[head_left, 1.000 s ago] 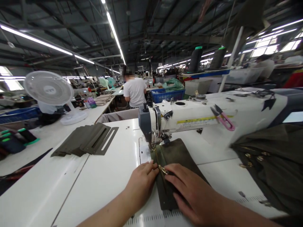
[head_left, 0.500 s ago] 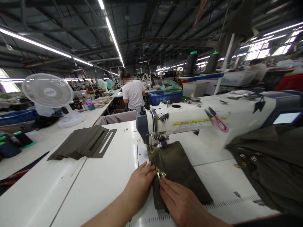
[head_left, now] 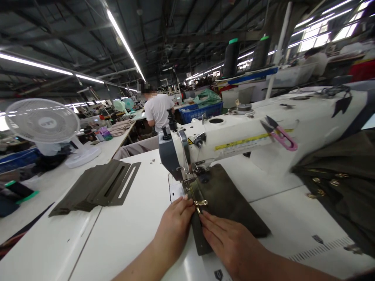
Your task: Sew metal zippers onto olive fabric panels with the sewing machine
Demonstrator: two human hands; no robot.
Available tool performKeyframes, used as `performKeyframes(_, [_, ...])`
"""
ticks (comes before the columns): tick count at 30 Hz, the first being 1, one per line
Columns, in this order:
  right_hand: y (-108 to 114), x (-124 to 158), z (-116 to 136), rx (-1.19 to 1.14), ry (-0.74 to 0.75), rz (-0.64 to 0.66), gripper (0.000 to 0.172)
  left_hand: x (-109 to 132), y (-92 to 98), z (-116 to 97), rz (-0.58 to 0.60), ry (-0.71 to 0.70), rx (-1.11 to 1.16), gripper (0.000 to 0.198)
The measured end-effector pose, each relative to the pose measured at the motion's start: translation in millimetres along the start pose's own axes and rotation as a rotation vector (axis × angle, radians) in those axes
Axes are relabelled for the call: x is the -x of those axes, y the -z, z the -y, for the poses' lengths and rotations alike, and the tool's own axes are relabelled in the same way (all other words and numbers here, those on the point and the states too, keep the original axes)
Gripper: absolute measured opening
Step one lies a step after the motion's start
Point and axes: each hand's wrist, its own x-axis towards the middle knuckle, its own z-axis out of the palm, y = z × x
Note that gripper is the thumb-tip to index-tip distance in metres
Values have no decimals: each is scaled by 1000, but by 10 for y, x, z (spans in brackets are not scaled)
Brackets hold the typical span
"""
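A dark olive fabric panel (head_left: 231,203) lies under the needle area of a white sewing machine (head_left: 243,136). Along its left strip runs a brass-toothed zipper (head_left: 198,209), with a gold zipper pull (head_left: 201,203) lying crosswise between my fingertips. My left hand (head_left: 175,222) has its fingers closed on the zipper's left edge, just in front of the presser foot (head_left: 189,179). Close by on the right, my right hand (head_left: 234,240) keeps its fingers together, tips pressing zipper and panel down; its thumb is hidden.
Left of the machine lies a fanned stack of olive cut pieces (head_left: 90,187). Pink-handled thread snips (head_left: 279,132) rest against the machine arm. Olive cloth with gold hardware (head_left: 345,171) is heaped at right. A white fan (head_left: 43,119) and a co-worker (head_left: 158,107) are farther off.
The zipper pull has swung from slanting to nearly level. My hands stay at the zipper, and the panel sits slightly farther into the machine. The camera view has shifted and tilted.
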Motion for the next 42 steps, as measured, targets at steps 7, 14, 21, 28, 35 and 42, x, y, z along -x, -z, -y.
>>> performKeyframes(7, [-92,-93,-146,-24,-16,58,40,-74,-59,124,23,88,65,22])
performKeyframes(14, [-133,-156,-247,-44,-19,204,27,-111,-81,165,135,204,77,21])
performKeyframes(21, [109,-386,-382,-218,-383,337,24,-164,-5,137,230,226,39,22])
performKeyframes(28, [-247,-552,-647,-9,-461,371,15,-133,48,70,202,180,-27,43])
performKeyframes(35, [-260,-625,-692,-21,-567,375,18,-108,47,57,187,172,-41,46])
performKeyframes(42, [-276,-659,-664,25,-649,402,25,-133,49,58,218,118,-63,42])
